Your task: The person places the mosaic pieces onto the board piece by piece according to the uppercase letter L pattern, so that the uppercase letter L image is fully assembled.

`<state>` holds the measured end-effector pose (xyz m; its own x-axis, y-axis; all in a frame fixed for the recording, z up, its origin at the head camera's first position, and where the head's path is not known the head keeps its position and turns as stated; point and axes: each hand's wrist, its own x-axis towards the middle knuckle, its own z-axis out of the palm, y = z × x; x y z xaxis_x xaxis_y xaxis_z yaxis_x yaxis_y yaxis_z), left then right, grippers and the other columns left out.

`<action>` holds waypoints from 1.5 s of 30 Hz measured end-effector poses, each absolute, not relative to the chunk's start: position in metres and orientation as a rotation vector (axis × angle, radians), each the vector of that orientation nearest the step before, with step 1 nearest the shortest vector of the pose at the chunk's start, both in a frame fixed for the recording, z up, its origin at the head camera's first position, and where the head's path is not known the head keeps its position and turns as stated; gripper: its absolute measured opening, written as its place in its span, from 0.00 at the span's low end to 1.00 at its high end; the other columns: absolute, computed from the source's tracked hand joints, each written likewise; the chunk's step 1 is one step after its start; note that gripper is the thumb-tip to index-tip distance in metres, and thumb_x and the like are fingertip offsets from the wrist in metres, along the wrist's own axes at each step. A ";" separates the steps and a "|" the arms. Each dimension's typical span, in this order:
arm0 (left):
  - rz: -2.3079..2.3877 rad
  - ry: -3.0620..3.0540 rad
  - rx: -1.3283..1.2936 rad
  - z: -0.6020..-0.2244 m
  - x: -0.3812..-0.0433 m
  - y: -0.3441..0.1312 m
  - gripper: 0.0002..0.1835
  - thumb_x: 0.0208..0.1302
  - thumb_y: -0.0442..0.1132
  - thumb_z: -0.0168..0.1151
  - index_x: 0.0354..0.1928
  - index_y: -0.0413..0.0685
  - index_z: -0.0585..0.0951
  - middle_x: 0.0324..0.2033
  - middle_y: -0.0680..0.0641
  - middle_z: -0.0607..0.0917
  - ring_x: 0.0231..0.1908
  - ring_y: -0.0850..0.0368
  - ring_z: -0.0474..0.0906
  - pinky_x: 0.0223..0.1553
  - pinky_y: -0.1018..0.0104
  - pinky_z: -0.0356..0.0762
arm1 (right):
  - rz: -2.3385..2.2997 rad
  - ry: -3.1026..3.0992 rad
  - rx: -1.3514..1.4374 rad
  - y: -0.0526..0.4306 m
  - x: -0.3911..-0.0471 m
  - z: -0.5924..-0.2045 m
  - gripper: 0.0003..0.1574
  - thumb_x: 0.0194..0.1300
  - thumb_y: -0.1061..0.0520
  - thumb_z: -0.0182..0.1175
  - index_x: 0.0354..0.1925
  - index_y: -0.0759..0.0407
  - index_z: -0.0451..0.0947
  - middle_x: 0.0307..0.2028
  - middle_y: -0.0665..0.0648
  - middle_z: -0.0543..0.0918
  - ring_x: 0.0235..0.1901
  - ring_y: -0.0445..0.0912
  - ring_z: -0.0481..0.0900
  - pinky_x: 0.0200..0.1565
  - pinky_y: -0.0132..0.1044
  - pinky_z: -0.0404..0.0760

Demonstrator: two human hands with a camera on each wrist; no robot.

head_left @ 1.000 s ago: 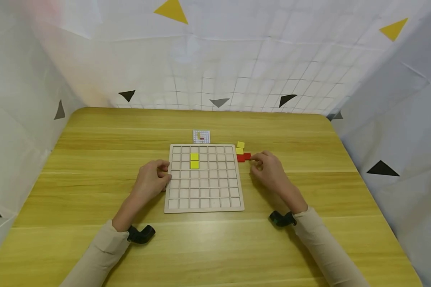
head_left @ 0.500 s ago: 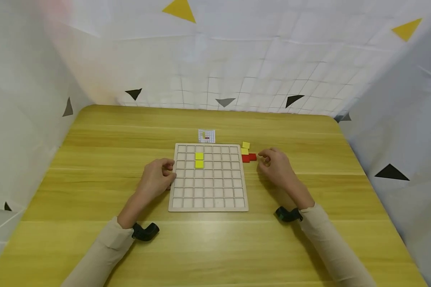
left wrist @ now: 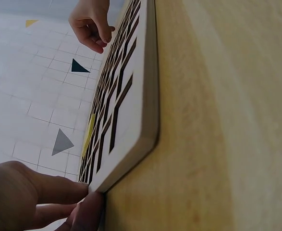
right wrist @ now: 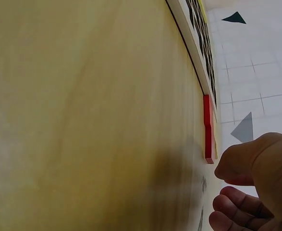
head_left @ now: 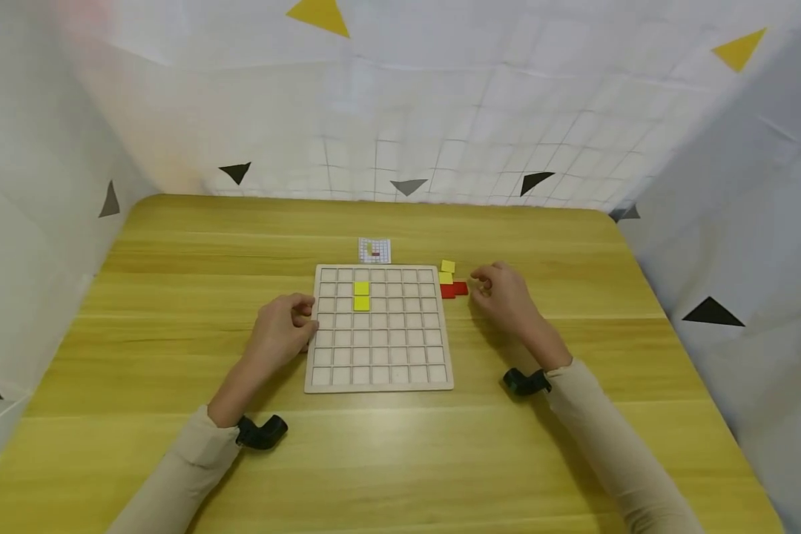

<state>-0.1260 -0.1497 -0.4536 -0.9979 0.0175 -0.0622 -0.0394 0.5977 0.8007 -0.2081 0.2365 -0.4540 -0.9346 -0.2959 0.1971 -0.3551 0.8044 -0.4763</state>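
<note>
A square wooden grid board lies on the table, with one yellow tile in its upper part and another directly below it. At the board's left edge, my left hand pinches the rim between thumb and fingers, clearer in the left wrist view. Right of the board, my right hand hovers just beside a red tile, apart from it. Its fingers are loosely bent and hold nothing. A second red tile and two loose yellow tiles, the farther one set askew, lie against the board's right side.
A small printed card showing a grid with a coloured pattern lies behind the board. The wooden table extends around everything. White sheets with triangles stand at the back and sides.
My right hand has drawn slightly back from the red tiles and its fingers have parted a little. My left hand stays at the board's edge. The whole view shifts slightly.
</note>
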 end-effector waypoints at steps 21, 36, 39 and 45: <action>1.376 2.758 -0.014 -0.452 -0.125 -0.150 0.22 0.63 0.30 0.65 0.59 0.34 0.78 0.44 0.40 0.82 0.41 0.49 0.84 0.30 0.64 0.85 | 0.758 -2.877 0.538 0.230 -0.225 -0.455 0.12 0.65 0.62 0.63 0.45 0.69 0.83 0.38 0.63 0.78 0.37 0.55 0.77 0.39 0.47 0.80; 1.387 2.751 -0.014 -0.451 -0.128 -0.150 0.22 0.63 0.30 0.65 0.59 0.34 0.78 0.45 0.40 0.81 0.41 0.48 0.84 0.31 0.63 0.85 | 0.776 -2.896 0.547 0.226 -0.235 -0.450 0.14 0.65 0.62 0.62 0.47 0.69 0.82 0.39 0.64 0.78 0.38 0.55 0.77 0.40 0.48 0.80; 1.401 2.743 -0.006 -0.451 -0.127 -0.150 0.22 0.63 0.29 0.64 0.59 0.33 0.78 0.45 0.39 0.81 0.41 0.48 0.84 0.30 0.64 0.85 | 0.764 -2.902 0.551 0.224 -0.237 -0.449 0.14 0.65 0.61 0.63 0.47 0.68 0.83 0.39 0.63 0.78 0.38 0.55 0.77 0.40 0.47 0.80; 1.404 2.745 -0.007 -0.453 -0.126 -0.150 0.22 0.63 0.30 0.65 0.59 0.33 0.78 0.45 0.39 0.81 0.41 0.48 0.84 0.28 0.65 0.84 | 0.754 -2.901 0.596 0.217 -0.240 -0.450 0.16 0.65 0.59 0.64 0.48 0.68 0.83 0.39 0.62 0.77 0.38 0.55 0.79 0.40 0.48 0.81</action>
